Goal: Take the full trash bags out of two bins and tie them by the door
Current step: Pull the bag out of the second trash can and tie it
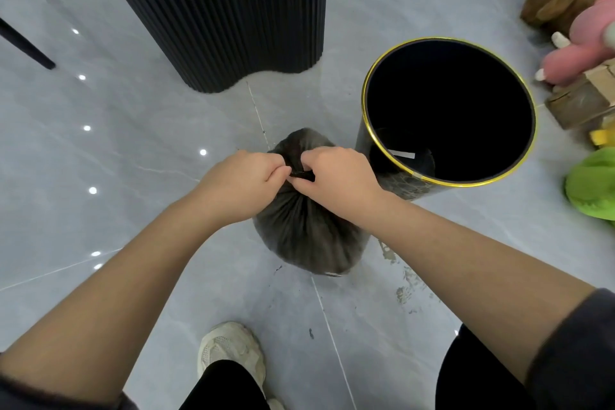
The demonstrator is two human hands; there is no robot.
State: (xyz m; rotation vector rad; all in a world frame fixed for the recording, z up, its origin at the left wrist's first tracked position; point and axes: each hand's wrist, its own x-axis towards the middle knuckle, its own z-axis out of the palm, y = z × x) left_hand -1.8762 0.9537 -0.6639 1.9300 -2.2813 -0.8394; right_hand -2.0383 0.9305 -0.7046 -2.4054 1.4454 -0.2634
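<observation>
A full grey-black trash bag (307, 240) stands on the grey tiled floor in the middle of the view, its top gathered into tight pleats. My left hand (243, 176) and my right hand (336, 176) both pinch the bunched neck of the bag from either side, fingertips almost touching over the black knot. Just right of the bag stands a round black bin (392, 140) with a gold rim; it has no liner, and a small white strip lies at its bottom. No door or second bin shows.
A tall black fluted pedestal (226, 10) rises behind the bag. Plush toys, pink (579, 53), brown (555, 0) and green (592, 186), and a cardboard box (579, 100) lie at the right. Dark chair legs (23, 40) cross the upper left. My shoe (229, 353) stands near the bottom.
</observation>
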